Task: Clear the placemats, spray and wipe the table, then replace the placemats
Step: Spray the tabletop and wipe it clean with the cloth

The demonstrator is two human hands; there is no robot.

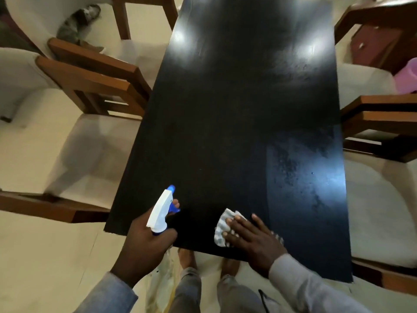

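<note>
A long black table (243, 105) runs away from me, with a wet sheen on its right side. My left hand (144, 245) grips a spray bottle with a white and blue head (161, 211) at the table's near left corner, one finger on the blue trigger. My right hand (250, 240) lies flat with straight fingers on a white and grey cloth (222, 229), pressing it onto the table near the front edge. No placemats show on the table.
Wooden chairs with cream cushions stand on both sides, two at the left (90, 86) and more at the right (381, 123). A grey patterned cloth (76, 26) lies on the far left chair. A pink item (409, 75) sits at the right edge.
</note>
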